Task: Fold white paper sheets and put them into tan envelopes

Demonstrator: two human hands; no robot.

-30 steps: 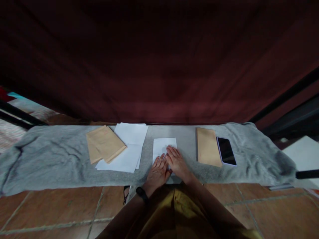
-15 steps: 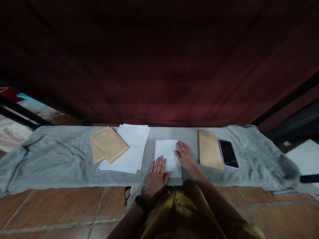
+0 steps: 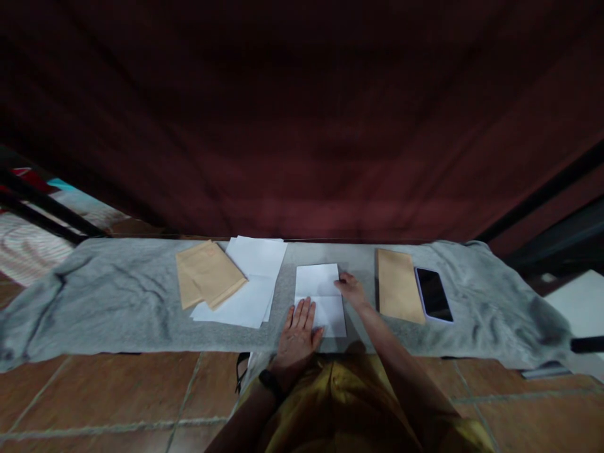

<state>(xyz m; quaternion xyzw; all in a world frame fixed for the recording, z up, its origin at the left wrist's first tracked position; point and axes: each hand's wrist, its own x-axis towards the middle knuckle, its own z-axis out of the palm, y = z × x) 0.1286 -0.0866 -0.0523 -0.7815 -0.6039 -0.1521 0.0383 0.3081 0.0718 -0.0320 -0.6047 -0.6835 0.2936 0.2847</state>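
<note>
Flatly, left hand (image 3: 297,333) lies open on white paper (image 3: 328,313) while right hand (image 3: 352,290) pinches its edge.

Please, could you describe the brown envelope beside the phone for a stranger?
Find the grey cloth before the dark red curtain. Just right of the right hand lies the brown envelope, beside the phone. Unlike the overlapping envelopes at left, it touches no white sheets.
</note>
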